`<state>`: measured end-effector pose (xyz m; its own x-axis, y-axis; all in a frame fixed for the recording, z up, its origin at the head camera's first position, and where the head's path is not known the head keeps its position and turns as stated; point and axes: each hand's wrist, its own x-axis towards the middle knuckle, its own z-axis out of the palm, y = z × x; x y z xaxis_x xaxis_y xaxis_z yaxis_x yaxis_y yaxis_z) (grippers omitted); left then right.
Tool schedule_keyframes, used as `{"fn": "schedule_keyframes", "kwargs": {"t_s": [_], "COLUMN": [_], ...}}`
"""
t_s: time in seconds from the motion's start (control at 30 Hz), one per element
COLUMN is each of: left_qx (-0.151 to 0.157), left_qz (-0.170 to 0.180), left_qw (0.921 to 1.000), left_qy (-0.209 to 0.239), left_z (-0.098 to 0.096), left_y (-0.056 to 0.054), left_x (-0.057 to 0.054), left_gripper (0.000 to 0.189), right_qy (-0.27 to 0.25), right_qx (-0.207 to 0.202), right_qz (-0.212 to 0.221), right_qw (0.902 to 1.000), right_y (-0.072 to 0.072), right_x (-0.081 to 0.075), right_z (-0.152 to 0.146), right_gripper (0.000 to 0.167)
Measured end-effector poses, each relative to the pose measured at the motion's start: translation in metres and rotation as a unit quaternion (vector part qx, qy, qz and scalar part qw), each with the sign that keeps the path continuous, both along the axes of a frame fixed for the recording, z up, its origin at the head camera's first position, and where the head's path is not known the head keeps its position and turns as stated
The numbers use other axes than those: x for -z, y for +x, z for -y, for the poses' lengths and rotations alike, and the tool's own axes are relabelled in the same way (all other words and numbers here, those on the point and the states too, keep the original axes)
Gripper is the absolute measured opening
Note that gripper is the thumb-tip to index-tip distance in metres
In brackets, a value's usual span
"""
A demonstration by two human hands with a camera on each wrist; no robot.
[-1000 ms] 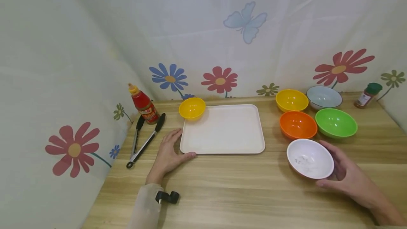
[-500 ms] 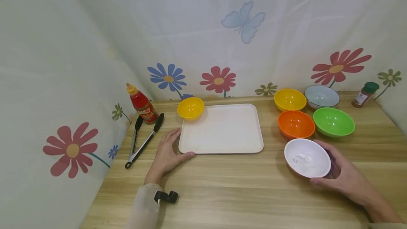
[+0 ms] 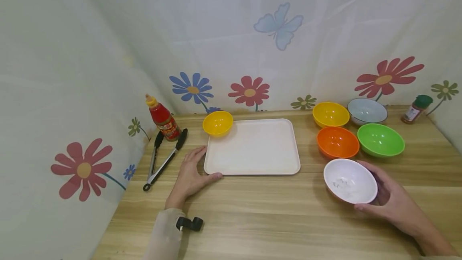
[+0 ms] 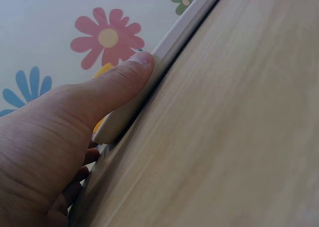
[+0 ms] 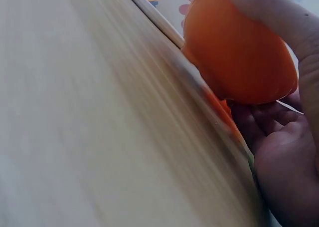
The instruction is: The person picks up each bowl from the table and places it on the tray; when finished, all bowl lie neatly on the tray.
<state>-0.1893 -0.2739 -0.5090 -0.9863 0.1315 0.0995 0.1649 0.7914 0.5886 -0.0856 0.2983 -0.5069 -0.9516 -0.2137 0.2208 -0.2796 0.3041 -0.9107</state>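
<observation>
Gripping the white-lined bowl (image 3: pixel 350 181) from its right side, the right hand (image 3: pixel 398 210) has its thumb on the near part of the wall and its fingers curved round the far part, so the bowl lies to the left of the palm, on the side that faces the tray (image 3: pixel 252 149). From the right wrist the bowl's outside is orange; whether its base touches the wooden table (image 3: pixel 267 220) I cannot tell. At the other side, the left hand (image 3: pixel 191 177) is spread wide about the tray's near left corner, thumb along the near edge and fingers by the left one, holding nothing else. The tray's long axis runs left to right, and its near right corner is the one closest to the bowl, with bare wood between them; the right hand is clearly the nearer to the bowl. Left of the left hand lie the splayed tongs (image 3: pixel 165 165). Just beyond the bowl sit an orange bowl (image 3: pixel 338 142) and a green bowl (image 3: pixel 380 140), while a small yellow bowl (image 3: pixel 218 124) overlaps the tray's far left corner. Farthest back stand a larger yellow bowl (image 3: pixel 331 114), a pale blue bowl (image 3: pixel 367 111) and a green-capped jar (image 3: pixel 416 109).
</observation>
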Motion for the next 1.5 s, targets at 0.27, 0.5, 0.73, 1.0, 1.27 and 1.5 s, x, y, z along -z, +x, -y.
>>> {"fn": "schedule_keyframes", "kwargs": {"t_s": [0.27,0.5,0.73,1.0,1.27,1.5], "left_qx": [-0.002,-0.001,0.003,0.001,-0.005,0.004], "left_qz": [0.0,0.0,-0.002,0.006,0.018,0.005], "left_qw": [1.0,1.0,1.0,1.0,0.9998,1.0], "left_qy": [0.0,-0.001,-0.001,0.001,0.005,0.001], "left_z": [0.001,0.003,0.002,0.002,0.003,0.0], "left_y": [0.001,0.0,0.0,0.0,0.0,0.0], "left_x": [0.001,0.001,0.002,0.0,-0.001,-0.002], "left_gripper": [0.121,0.122,0.121,0.123,0.123,0.123], "right_qy": [-0.039,-0.081,-0.093,-0.005,-0.057,-0.084], "right_qx": [0.0,-0.002,-0.014,0.024,-0.013,-0.034], "right_qz": [0.003,-0.011,-0.037,-0.021,-0.016,-0.014], "right_qw": [0.9992,0.9966,0.9949,0.9995,0.9982,0.9958], "right_y": [-0.002,-0.015,-0.044,-0.083,-0.123,-0.158], "right_x": [-0.01,-0.031,-0.059,-0.086,-0.101,-0.104], "right_z": [0.0,0.003,0.011,0.033,0.069,0.104], "right_gripper": [0.11,0.109,0.109,0.106,0.099,0.096]}}
